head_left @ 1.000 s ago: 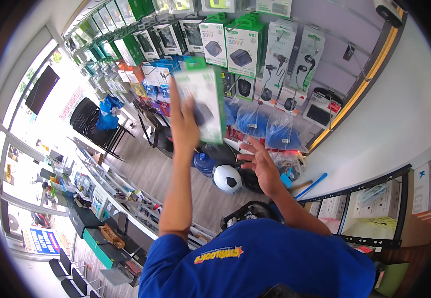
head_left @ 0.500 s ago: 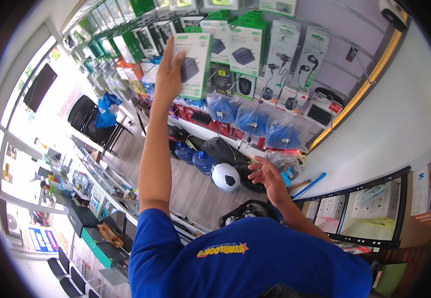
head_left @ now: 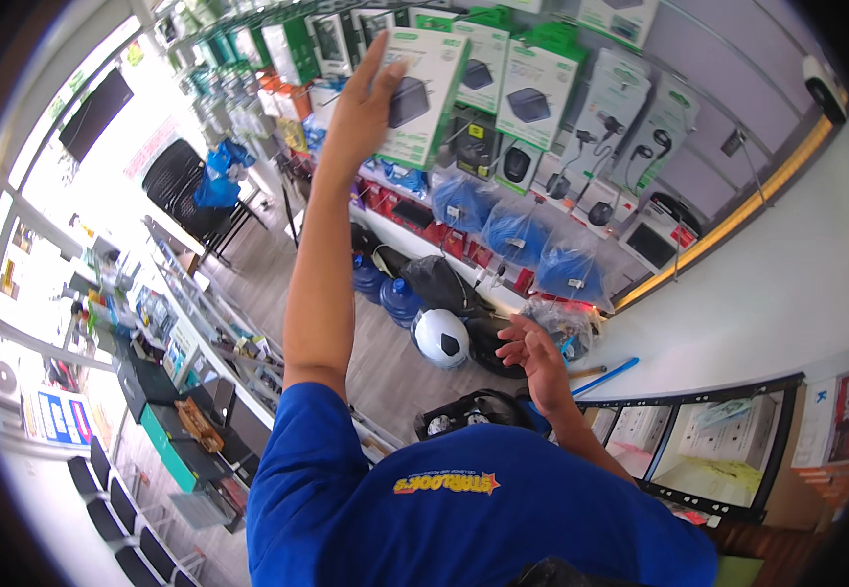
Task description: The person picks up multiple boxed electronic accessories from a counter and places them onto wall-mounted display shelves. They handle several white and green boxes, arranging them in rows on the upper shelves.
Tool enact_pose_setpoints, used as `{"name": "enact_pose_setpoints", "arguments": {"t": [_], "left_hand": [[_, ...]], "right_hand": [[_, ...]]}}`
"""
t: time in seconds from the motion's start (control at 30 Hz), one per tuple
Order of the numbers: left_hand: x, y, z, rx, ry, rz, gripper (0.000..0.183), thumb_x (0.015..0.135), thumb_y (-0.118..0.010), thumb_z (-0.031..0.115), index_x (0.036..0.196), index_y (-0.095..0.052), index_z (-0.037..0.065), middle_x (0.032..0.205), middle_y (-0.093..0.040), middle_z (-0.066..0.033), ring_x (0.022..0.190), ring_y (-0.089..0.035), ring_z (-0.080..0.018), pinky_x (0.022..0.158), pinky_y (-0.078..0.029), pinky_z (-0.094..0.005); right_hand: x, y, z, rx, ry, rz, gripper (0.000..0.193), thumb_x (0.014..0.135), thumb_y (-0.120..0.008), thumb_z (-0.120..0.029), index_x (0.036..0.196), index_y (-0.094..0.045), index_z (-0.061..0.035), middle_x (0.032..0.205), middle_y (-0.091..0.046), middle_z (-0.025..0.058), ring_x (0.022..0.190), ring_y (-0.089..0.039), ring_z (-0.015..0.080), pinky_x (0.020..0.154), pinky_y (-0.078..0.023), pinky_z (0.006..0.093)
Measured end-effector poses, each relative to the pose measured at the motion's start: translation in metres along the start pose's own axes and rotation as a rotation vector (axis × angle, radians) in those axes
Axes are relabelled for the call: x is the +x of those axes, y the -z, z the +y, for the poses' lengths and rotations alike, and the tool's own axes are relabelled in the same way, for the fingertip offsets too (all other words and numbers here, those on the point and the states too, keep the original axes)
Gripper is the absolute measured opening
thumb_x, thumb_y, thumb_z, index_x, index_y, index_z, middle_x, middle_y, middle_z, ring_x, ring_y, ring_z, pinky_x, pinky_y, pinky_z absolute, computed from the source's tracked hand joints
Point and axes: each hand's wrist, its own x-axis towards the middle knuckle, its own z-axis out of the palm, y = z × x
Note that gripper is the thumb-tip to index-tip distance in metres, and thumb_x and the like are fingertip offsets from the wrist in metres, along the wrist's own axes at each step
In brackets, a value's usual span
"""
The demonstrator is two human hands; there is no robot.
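My left arm reaches up to the wall display. My left hand [head_left: 361,112] is closed on the left edge of a white and green product box [head_left: 431,93], which has a dark square gadget pictured on its front. The box stands tilted in front of similar hanging boxes, and its far edge overlaps them. Beside it hangs another white and green box [head_left: 537,98] of the same kind. My right hand [head_left: 537,367] is raised low in front of my body, empty, its fingers loosely bent and apart. It is nearest to a clear plastic bag [head_left: 566,328] below the display.
Earphone packs [head_left: 600,117] and blue cable coils in bags [head_left: 512,235] fill the rack. On the floor are a white and black ball [head_left: 441,338], blue water jugs [head_left: 400,301] and black bags [head_left: 439,282]. A glass counter [head_left: 214,333] runs along the left; a shelf unit [head_left: 772,489] stands right.
The view has turned slightly, shifting the rack right. My left hand still grips the box, which appears a little higher and larger. My right hand has hardly moved.
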Motion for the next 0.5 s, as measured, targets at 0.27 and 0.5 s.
{"name": "enact_pose_setpoints", "arguments": {"t": [0.27,0.5], "left_hand": [[0.009,-0.002,-0.028,0.05,-0.251,0.013,0.065,0.109,-0.055,0.044,0.156,-0.046,0.001,0.15,-0.056,-0.0277,0.142,-0.053,-0.0358,0.118,-0.039,-0.0383],[0.053,-0.066,-0.07,0.121,0.172,0.019,0.083,0.099,-0.057,0.068,0.137,-0.061,-0.005,0.129,-0.068,-0.0305,0.126,-0.064,-0.0421,0.105,-0.049,-0.0472]], "right_hand": [[-0.004,0.004,0.005,0.005,0.003,-0.007,0.051,0.113,-0.049,-0.036,0.149,-0.051,0.0002,0.126,-0.067,0.0132,0.103,-0.068,0.0184,0.091,-0.051,0.0315],[-0.006,-0.004,0.009,-0.092,-0.026,0.006,0.062,0.11,-0.048,-0.047,0.15,-0.05,-0.0004,0.127,-0.067,0.0113,0.103,-0.066,0.018,0.089,-0.05,0.032]]}}
